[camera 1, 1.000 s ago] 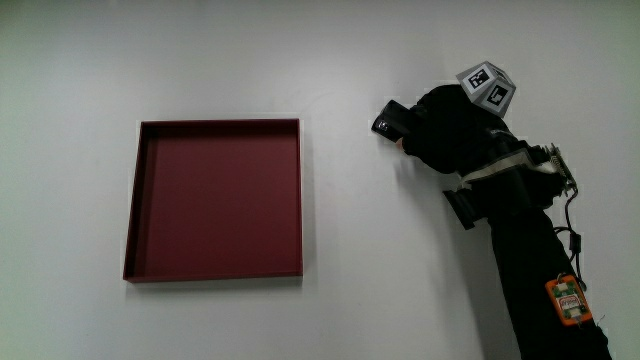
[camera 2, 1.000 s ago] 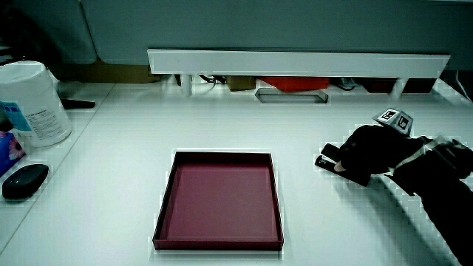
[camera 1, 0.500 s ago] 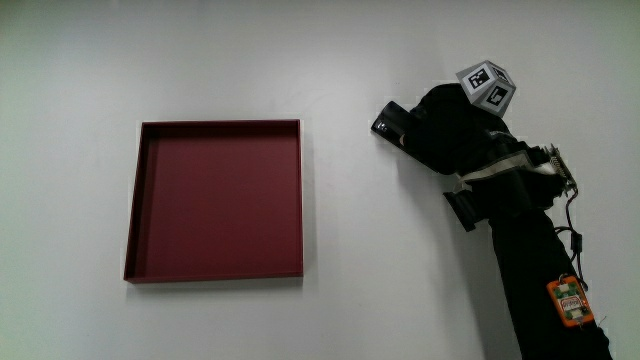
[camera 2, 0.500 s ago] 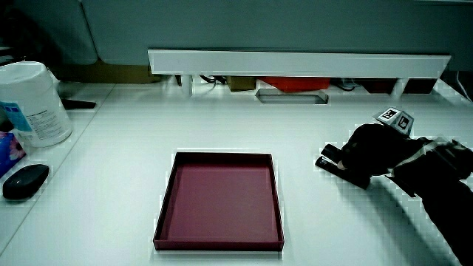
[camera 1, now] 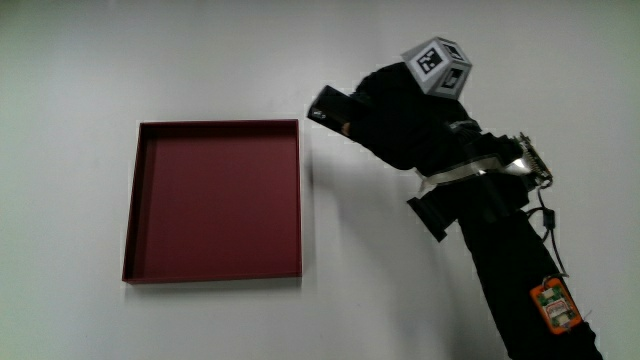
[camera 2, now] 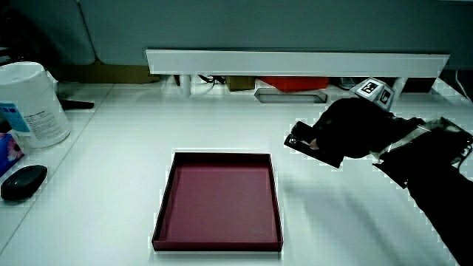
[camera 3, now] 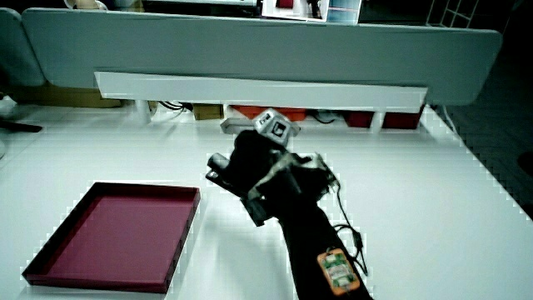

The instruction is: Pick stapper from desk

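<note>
The hand (camera 1: 400, 115) in its black glove, with the patterned cube (camera 1: 437, 67) on its back, is shut on a black stapler (camera 1: 328, 103). One end of the stapler sticks out from the fingers toward the dark red tray (camera 1: 215, 200). Both are held a little above the white table, beside the tray corner that lies farther from the person. In both side views the stapler (camera 2: 299, 138) (camera 3: 218, 167) shows off the table surface in the hand (camera 2: 347, 129) (camera 3: 254, 162), with a faint shadow under it. Most of the stapler is hidden by the glove.
The tray (camera 2: 218, 199) holds nothing. A white canister (camera 2: 29, 103) and a black mouse (camera 2: 22, 181) sit near the table's edge. A low white partition (camera 2: 295, 63) closes off the table. An orange tag (camera 1: 552, 303) hangs on the forearm.
The hand has risen from the table with the stapler in it and has moved toward the tray. The tray has not moved.
</note>
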`<state>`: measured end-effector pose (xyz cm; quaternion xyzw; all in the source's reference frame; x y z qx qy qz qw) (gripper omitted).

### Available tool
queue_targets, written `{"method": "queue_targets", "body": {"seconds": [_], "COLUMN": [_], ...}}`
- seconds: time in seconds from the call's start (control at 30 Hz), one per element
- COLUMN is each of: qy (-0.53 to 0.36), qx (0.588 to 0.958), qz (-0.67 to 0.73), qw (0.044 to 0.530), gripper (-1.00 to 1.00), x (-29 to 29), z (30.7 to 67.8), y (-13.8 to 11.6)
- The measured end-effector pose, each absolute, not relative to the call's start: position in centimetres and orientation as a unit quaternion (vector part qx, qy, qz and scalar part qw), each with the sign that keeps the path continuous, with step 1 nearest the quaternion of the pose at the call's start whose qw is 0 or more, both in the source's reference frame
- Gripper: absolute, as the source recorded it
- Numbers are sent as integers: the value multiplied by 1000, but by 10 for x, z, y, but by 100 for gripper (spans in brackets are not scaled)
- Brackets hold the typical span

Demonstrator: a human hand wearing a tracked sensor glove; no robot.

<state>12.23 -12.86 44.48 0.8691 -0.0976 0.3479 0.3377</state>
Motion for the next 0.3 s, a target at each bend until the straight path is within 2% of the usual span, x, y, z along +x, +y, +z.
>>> {"method": "queue_targets", "body": {"seconds": [0.23,0.27,0.3], "qy": [-171,-183,-191], "qx": [857,880,874], "qz": [366,348,360], "qw": [319,265,264], "gripper": [100,100,100], "x": [77,69,64], "z": [426,407,402], "y": [-127,-122,-120]}}
